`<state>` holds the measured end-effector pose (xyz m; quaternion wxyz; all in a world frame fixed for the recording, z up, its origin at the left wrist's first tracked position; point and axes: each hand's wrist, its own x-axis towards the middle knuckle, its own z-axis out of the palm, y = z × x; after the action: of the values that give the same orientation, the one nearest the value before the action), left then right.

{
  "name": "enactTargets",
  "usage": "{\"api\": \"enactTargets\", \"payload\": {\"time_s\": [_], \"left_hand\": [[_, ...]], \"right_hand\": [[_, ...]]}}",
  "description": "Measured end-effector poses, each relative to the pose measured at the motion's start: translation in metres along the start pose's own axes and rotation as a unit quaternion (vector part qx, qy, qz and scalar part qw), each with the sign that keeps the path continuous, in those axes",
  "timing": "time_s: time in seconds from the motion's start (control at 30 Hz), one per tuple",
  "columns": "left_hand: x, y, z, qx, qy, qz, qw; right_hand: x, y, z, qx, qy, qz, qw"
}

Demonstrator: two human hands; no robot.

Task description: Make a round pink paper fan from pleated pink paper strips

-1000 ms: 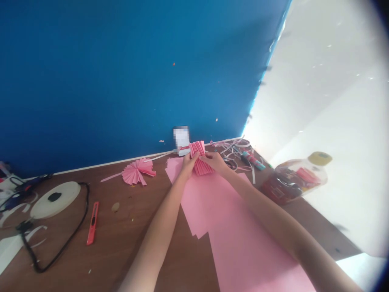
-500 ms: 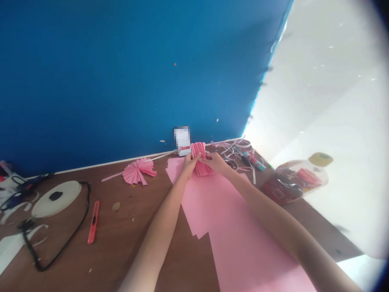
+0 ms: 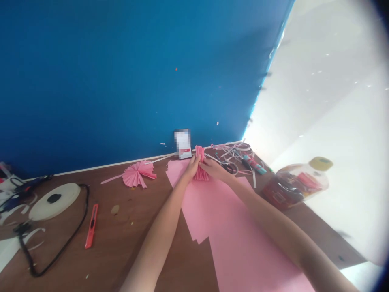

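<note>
A pleated pink paper strip (image 3: 200, 165) stands squeezed into a narrow bundle at the far side of the wooden table (image 3: 127, 235). My left hand (image 3: 192, 167) pinches its left side, fingers closed. My right hand (image 3: 213, 168) presses against its right side, fingers closed on it too. Both hands rest over large flat pink paper sheets (image 3: 231, 227) that stretch toward me.
A finished pink paper fan (image 3: 137, 173) lies to the left. Nearer lie a red utility knife (image 3: 91, 225), a white tape roll (image 3: 54, 196) and a black cable (image 3: 57, 249). Paper strips and scissors (image 3: 232, 156) sit at the back right, beside a clear jar (image 3: 299, 182). A blue wall (image 3: 127, 73) stands behind.
The pleated paper has been squeezed from a wider fold stack into a thinner bundle between my hands. The view shifted slightly.
</note>
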<state>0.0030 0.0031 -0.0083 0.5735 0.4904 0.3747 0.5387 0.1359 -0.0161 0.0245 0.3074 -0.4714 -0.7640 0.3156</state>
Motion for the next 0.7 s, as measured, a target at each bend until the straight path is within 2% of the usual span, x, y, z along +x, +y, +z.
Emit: {"api": "enactTargets", "payload": {"time_s": [0.17,0.23,0.43,0.6,0.7], "left_hand": [[-0.004,0.009,0.005,0.038,-0.072,0.029,0.996],[-0.007,0.013,0.008,0.043,-0.077,0.034,0.995],[-0.009,0.016,0.01,0.02,-0.061,0.012,0.998],[-0.006,0.014,0.005,0.028,0.0,0.01,1.0],[-0.007,0.016,0.005,0.037,0.015,0.012,0.999]], "right_hand": [[0.002,0.002,0.011,-0.026,0.019,-0.031,0.999],[0.001,0.001,0.012,-0.043,0.011,-0.025,0.999],[-0.005,-0.009,0.009,-0.081,-0.028,0.009,0.996],[-0.007,-0.014,0.015,-0.067,-0.042,0.025,0.997],[-0.008,-0.011,0.021,-0.054,-0.014,0.013,0.998]]}}
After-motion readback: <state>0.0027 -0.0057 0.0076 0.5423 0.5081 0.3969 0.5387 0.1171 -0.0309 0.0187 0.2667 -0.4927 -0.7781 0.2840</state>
